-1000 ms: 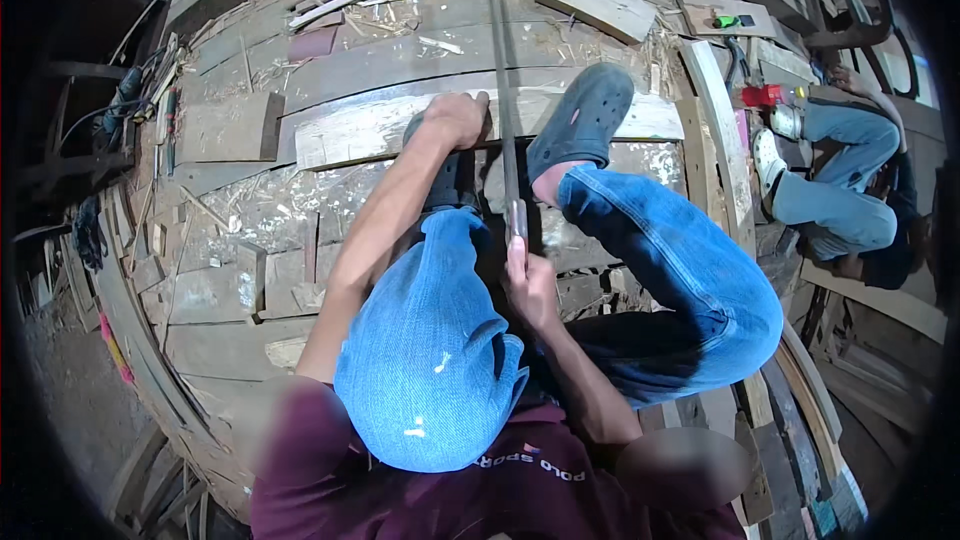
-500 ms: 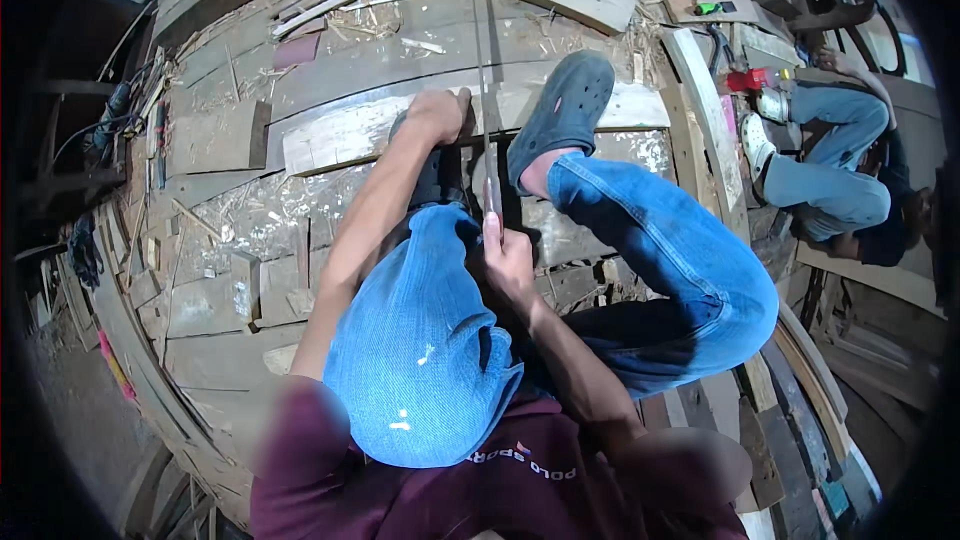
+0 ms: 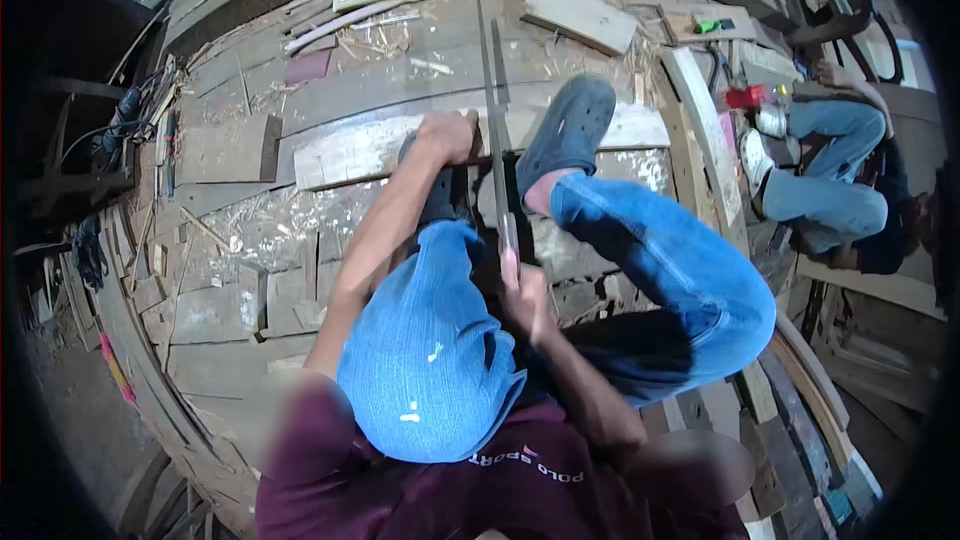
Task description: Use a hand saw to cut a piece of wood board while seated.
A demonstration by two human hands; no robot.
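A pale, weathered wooden board (image 3: 350,152) lies crosswise in front of me under both my shoes. My left hand (image 3: 450,137) is closed on it beside the saw, pressing from above; part of its fingers is hidden. My right hand (image 3: 525,298) is wrapped round the handle of a handsaw, mostly hidden by the hand. The long narrow saw blade (image 3: 497,130) points away from me and crosses the board between my left hand and my right shoe (image 3: 570,130). How deep the blade sits in the wood I cannot tell.
Planks (image 3: 580,17) and a short wood block (image 3: 232,149) lie around on the plank floor, among shavings (image 3: 375,40). Another person in jeans (image 3: 825,170) sits at the right, near a red object (image 3: 745,97). Long boards (image 3: 705,120) lie at right.
My right hand has drawn the saw back toward me, so the blade's far tip is nearer. The left hand stays on the board. The view has shifted slightly.
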